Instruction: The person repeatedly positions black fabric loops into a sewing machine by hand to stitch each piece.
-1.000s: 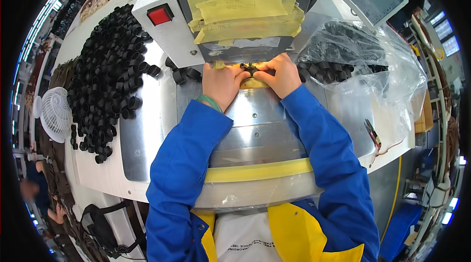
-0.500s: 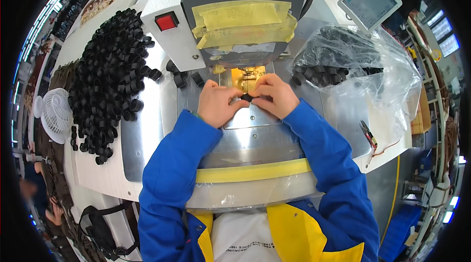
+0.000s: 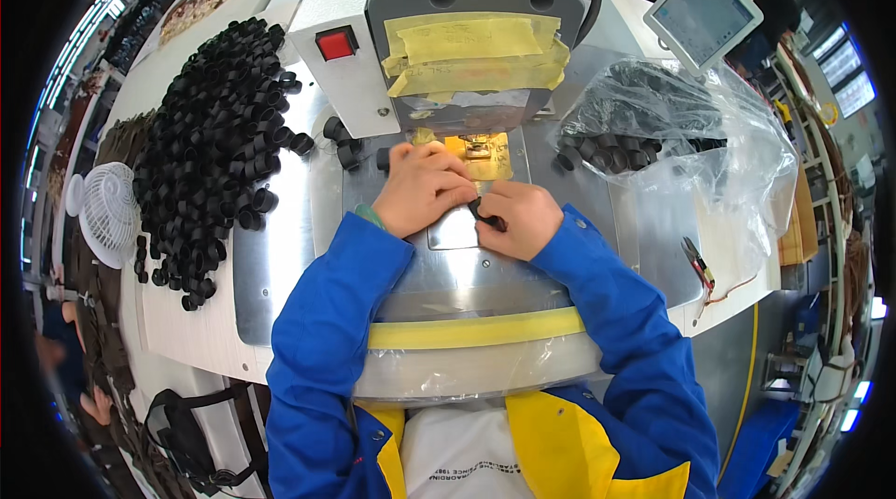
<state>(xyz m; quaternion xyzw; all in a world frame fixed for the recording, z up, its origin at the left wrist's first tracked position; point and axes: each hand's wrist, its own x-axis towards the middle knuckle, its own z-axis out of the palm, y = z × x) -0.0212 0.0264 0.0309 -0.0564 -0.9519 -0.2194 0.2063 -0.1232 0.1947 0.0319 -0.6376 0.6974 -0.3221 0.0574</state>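
A small black fabric loop (image 3: 487, 215) is pinched in my right hand (image 3: 523, 221), just in front of the sewing machine's gold plate (image 3: 498, 163). Part of the loop is hidden by the fingers. My left hand (image 3: 422, 187) lies beside it at the plate's left edge, fingers curled and pressed together, their tips close to the loop. What those fingers hold, if anything, is hidden. Over the plate stands the sewing machine (image 3: 469, 93), its grey head covered with strips of yellow tape.
A big heap of black loops (image 3: 210, 126) covers the table's left side. More lie under a clear plastic bag (image 3: 737, 149) at the right, near red-handled snips (image 3: 697, 261). A red switch (image 3: 336, 43), a tilted screen (image 3: 705, 9) and a white fan (image 3: 108, 214) stand around.
Both hands were together at the plate with the black loop between them. Now the right hand has drawn back toward me with the loop, while the left has shifted slightly forward.
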